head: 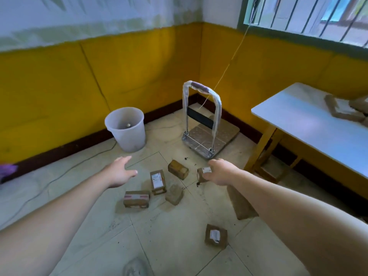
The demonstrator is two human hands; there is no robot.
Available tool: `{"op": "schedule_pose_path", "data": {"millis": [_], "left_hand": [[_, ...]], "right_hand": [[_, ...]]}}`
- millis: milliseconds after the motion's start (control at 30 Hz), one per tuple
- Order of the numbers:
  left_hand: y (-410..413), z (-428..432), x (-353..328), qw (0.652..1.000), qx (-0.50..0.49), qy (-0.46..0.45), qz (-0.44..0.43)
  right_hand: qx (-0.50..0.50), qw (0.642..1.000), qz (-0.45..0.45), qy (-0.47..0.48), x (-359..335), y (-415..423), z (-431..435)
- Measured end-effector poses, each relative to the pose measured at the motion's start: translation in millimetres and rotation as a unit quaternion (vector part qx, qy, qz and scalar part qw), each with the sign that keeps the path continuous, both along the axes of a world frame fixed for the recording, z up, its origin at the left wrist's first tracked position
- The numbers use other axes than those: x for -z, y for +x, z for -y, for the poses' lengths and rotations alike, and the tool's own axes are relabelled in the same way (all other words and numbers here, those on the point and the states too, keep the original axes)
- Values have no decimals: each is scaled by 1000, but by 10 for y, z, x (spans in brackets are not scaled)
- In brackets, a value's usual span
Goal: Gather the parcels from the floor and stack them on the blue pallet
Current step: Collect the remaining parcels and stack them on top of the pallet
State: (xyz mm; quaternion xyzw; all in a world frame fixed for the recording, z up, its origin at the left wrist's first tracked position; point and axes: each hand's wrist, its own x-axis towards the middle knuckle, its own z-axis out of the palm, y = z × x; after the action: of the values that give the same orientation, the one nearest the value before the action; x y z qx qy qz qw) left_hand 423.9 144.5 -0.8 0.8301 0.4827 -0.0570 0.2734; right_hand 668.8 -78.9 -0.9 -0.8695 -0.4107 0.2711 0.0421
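Note:
Several small brown parcels lie scattered on the tiled floor: a plain one [178, 169], a labelled one [158, 181], a taped one [136, 199], a dusty one [174, 194] and a labelled one nearer me [216, 236]. A longer flat parcel [241, 206] is partly hidden under my right forearm. My right hand [221, 172] grips a small labelled parcel [202, 173] just above the floor. My left hand [121, 172] hovers with fingers spread, left of the pile, holding nothing. A platform cart [223, 134] with an upright wrapped handle [201, 90] stands in the corner beyond the parcels.
A white plastic bucket [126, 129] stands by the yellow wall, left of the cart. A white-topped wooden table [310, 124] on the right carries more brown parcels [344, 108]. A cable [59, 176] trails over the floor at left, and a string [231, 62] hangs from the window.

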Motion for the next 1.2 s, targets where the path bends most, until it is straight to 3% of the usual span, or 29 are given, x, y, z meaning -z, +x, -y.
{"op": "schedule_pose_path", "data": {"millis": [467, 767, 967, 1200], "left_hand": [[60, -2671, 539, 995, 34, -94, -18], [737, -3451, 1334, 984, 32, -161, -70], [1179, -3993, 2317, 976, -3, -196, -94], [1538, -4336, 4229, 967, -31, -248, -56]], "right_hand": [[-18, 997, -30, -65, 679, -312, -2648], [53, 992, -70, -87, 1211, 425, -3661], [115, 981, -125, -90, 2190, 764, -4342], [167, 965, -181, -91, 4154, 848, -5073]]}}
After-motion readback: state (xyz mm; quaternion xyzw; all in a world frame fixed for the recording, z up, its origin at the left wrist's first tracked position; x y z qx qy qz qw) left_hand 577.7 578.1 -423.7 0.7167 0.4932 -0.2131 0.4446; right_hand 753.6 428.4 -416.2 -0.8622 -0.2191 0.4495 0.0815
